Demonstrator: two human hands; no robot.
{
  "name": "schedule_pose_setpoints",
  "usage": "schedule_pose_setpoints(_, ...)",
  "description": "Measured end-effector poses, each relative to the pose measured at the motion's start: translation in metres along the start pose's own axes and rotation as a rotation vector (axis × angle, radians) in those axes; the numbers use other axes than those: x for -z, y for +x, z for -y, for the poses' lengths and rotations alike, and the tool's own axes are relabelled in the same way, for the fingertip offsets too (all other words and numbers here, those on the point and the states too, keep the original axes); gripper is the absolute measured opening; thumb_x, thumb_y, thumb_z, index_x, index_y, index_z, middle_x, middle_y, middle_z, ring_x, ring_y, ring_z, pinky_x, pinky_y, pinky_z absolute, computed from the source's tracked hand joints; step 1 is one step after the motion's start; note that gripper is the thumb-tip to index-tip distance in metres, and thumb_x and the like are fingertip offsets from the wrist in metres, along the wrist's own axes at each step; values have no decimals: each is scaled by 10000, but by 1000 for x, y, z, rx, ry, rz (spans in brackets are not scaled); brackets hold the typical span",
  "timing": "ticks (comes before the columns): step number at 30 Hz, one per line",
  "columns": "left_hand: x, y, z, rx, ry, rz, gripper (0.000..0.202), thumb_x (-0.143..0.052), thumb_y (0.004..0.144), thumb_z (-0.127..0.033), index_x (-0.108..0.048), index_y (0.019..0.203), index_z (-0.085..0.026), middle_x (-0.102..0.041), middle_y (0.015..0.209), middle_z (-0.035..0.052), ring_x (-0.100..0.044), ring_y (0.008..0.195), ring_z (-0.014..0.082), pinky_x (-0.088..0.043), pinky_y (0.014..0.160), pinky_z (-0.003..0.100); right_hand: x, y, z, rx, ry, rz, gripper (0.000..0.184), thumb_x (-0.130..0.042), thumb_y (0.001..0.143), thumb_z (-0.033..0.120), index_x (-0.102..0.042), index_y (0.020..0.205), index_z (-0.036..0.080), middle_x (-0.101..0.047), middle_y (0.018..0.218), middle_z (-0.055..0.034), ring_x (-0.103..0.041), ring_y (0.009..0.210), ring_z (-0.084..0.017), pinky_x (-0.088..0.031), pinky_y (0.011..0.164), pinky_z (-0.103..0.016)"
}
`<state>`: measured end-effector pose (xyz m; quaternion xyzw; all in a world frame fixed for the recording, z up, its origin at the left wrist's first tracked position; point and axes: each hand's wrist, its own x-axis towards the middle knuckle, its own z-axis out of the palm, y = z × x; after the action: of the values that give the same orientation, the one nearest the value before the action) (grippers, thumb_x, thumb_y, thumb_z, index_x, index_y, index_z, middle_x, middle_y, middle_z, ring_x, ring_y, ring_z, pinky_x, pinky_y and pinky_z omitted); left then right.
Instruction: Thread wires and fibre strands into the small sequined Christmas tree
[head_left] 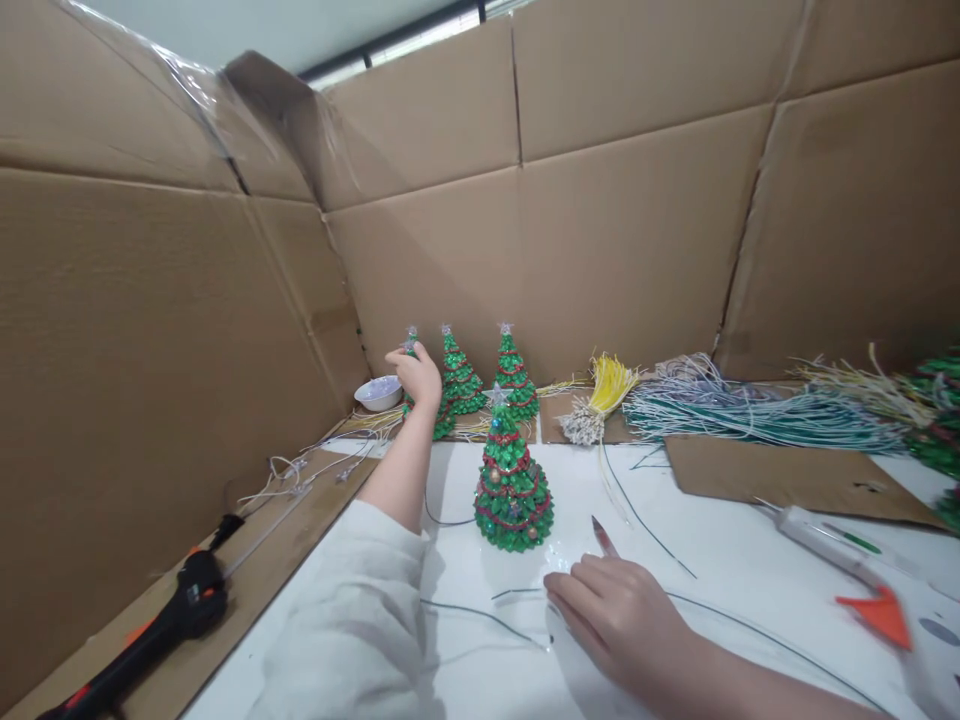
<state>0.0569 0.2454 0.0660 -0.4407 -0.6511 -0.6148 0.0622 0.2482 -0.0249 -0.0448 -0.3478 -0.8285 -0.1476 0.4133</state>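
My left hand (pixel 420 380) reaches to the back left, its fingers closed around the star-topped tip of a small green Christmas tree (pixel 444 428), which my wrist partly hides. In the middle stands another Christmas tree (pixel 514 500) with red garland, small baubles and a clear glittery star. In front of it my right hand (pixel 619 610) rests low over the white table, fingers curled. A thin dark green wire (pixel 517 592) passes at its fingertips and reappears beyond the wrist. Behind the knuckles a pointed thing (pixel 604 537) sticks out. What the right fingers hold is hidden.
More trees (pixel 463 375) stand along the back beside a white bowl (pixel 379 393). Bundles of yellow strands (pixel 613 382) and green-white wires (pixel 757 415) lie right of them. A black-handled tool (pixel 169 610) lies left; a white tool with an orange part (pixel 881 615) lies right. Cardboard walls (pixel 637 230) enclose the table.
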Motion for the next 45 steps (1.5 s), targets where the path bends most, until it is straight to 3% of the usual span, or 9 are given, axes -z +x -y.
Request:
schedule_pose_setpoints(5,-12,3,-3,85,18,-87,295,-376,891,-340,-450,1059,-109,-619,901,103,-609,816,203,-467,726,366,-3,1,-1,4,-7,-21,271,-339,836,73,-547,708,189,-489,497,16,-419,446,-129,-225,472,-257)
schedule_pose_setpoints(9,-14,1,-2,78,48,-120,261,-335,886,-354,-398,1040,-152,-637,857,125,-622,823,257,-451,693,362,-4,1,-2,16,-20,-46,256,-358,826,75,-540,690,192,-484,489,19,-414,439,-130,-216,462,-260)
schedule_pose_setpoints(15,-12,-2,1,46,81,-144,279,-349,887,-372,-419,1027,-141,-634,863,103,-624,814,232,-453,723,366,-6,2,-3,11,-30,-33,251,-372,826,89,-537,667,193,-477,480,21,-411,427,-128,-223,455,-260)
schedule_pose_setpoints(18,-12,-3,3,21,90,-150,293,-350,893,-379,-424,1033,-132,-630,876,89,-624,808,207,-453,726,353,-5,2,-3,-8,-23,-33,260,-365,827,81,-539,668,192,-478,478,22,-416,422,-125,-227,452,-259)
schedule_pose_setpoints(23,-11,-4,5,-16,103,-153,254,-331,899,-374,-405,998,-153,-641,870,123,-629,851,264,-436,677,331,-3,2,-3,-14,-8,-30,267,-358,824,70,-541,670,188,-484,479,21,-433,428,-122,-236,454,-259)
schedule_pose_setpoints(32,-9,-5,5,-31,104,-169,206,-347,895,-360,-411,956,-173,-644,868,121,-628,850,272,-421,650,309,-2,2,-4,-9,0,-21,273,-346,836,78,-552,689,182,-481,484,23,-426,429,-122,-240,455,-260)
schedule_pose_setpoints(45,-9,-7,8,-24,-6,-148,257,-373,882,-395,-401,994,-165,-637,915,127,-620,885,254,-432,710,325,-3,1,-2,-35,7,-13,281,-338,850,85,-557,707,189,-501,495,26,-446,444,-121,-254,465,-256)
